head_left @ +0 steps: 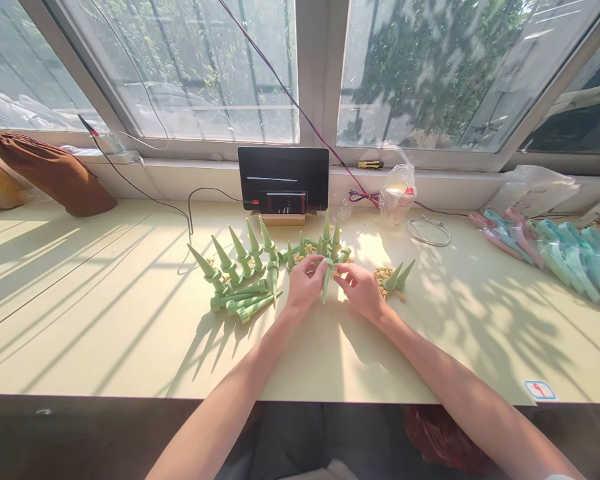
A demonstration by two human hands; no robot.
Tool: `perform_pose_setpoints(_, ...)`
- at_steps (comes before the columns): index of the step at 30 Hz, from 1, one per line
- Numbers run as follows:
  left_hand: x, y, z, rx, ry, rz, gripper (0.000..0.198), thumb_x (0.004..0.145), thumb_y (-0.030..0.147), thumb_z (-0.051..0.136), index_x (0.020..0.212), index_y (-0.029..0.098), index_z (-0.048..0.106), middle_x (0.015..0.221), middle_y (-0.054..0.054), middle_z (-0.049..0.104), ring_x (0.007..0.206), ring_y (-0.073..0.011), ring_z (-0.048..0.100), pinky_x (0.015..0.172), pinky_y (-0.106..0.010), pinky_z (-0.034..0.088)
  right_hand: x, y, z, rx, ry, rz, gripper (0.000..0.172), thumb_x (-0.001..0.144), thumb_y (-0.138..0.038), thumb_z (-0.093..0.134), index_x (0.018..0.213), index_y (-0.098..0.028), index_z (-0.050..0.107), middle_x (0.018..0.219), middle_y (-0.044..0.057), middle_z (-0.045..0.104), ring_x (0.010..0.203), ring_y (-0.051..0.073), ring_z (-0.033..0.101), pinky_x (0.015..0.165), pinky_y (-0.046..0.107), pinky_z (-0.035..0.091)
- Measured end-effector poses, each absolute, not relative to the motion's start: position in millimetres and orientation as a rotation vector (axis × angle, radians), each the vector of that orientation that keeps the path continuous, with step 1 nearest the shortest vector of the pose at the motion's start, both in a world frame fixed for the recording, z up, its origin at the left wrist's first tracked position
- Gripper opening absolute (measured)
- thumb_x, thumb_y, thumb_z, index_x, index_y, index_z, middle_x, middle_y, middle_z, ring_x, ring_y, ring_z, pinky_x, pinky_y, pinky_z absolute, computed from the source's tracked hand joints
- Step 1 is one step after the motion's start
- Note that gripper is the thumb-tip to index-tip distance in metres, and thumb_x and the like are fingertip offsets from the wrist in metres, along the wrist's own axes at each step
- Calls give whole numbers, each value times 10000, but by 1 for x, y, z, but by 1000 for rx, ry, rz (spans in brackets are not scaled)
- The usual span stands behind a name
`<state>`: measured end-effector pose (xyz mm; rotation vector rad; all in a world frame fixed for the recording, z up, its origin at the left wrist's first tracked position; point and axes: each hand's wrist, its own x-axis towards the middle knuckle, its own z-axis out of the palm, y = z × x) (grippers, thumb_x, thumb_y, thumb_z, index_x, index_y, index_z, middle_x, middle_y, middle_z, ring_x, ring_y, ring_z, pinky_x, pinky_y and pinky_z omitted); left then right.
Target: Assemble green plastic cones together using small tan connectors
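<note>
L hand [305, 288] had the green spike [326, 285] pinched btwn thumb and fingertips, nearly closed, at ctr of the frame. Its long axis ran roughly up-down in the frame, tip twd the bottom edge, wide collared end at top. R hand [364, 292] sat just right of that wide end, thumb & index bent in twd it, only a small gap btwn them; a bit of tan showed near those fingertips, but couldn't tell if they gripped it or touched the spike. L hand was the nearer one, since it had the hold.

Materials: spike looked like hard matte plastic, pale green, smooth cone w/ a flared collar. Same look in the upright spikes [239, 245] left of ctr, a slanted row, points up; loose tapered tubes [245, 293] lay piled just below them. Another cluster [336, 241] stood just above the hands. Right of R hand: small heap of knobbly tan pcs [381, 274] w/ two green cones [393, 277].

Table [130, 347]: smooth, cream, striped w/ shadow. Upper ctr: glossy black tablet [283, 167], phone [283, 202] in front. Upper right: thin coiled cable [429, 231]. Far right: pink & teal plastic pcs [570, 253] in crinkly clear wrap. Upper left: soft-looking brown bag [50, 170].
</note>
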<state>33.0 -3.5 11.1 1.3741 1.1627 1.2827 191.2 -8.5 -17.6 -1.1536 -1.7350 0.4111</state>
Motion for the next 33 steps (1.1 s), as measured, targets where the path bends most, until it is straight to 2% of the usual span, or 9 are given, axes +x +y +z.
perform_pose_setpoints(6, 32, -5, 13, 1354, 1177, 1222, 382, 807, 534, 687, 996, 204, 656, 667, 10, 623, 407, -88, 488, 412, -231, 407, 194, -7, -18, -1160, -1731, 424, 244, 878, -286, 597, 1045, -171, 733, 950, 97, 758, 555, 158, 614, 559, 322, 532)
perform_pose_setpoints(12, 33, -6, 13, 1331, 1138, 1166, 370, 812, 537, 678, 985, 215, 622, 587, 19, 629, 409, -122, 526, 417, -240, 412, 195, -8, -20, -1184, -1714, 429, 223, 868, -304, 623, 1015, -188, 745, 928, 85, 769, 523, 158, 619, 558, 322, 530)
perform_pose_setpoints(17, 34, -7, 17, 1274, 1138, 1188, 353, 800, 507, 697, 965, 206, 614, 545, 38, 591, 382, -97, 467, 410, -228, 386, 193, -11, -16, -1228, -1683, 407, 256, 862, -311, 651, 1076, -192, 727, 891, 64, 770, 531, 163, 640, 588, 318, 539)
perform_pose_setpoints(25, 34, -8, 23, 1178, 1131, 1188, 365, 759, 486, 733, 935, 189, 614, 491, 69, 500, 381, -76, 405, 397, -211, 357, 194, -8, -20, -1166, -1752, 285, 229, 920, -349, 597, 990, -187, 743, 946, 85, 771, 567, 170, 651, 575, 312, 543)
perform_pose_setpoints(33, 35, -6, 15, 1224, 1117, 1168, 348, 787, 502, 702, 930, 198, 612, 538, 50, 537, 389, -78, 411, 382, -212, 360, 196, -6, -26, -1073, -1826, 223, 214, 961, -308, 546, 958, -182, 719, 888, 91, 752, 632, 197, 669, 601, 312, 535)
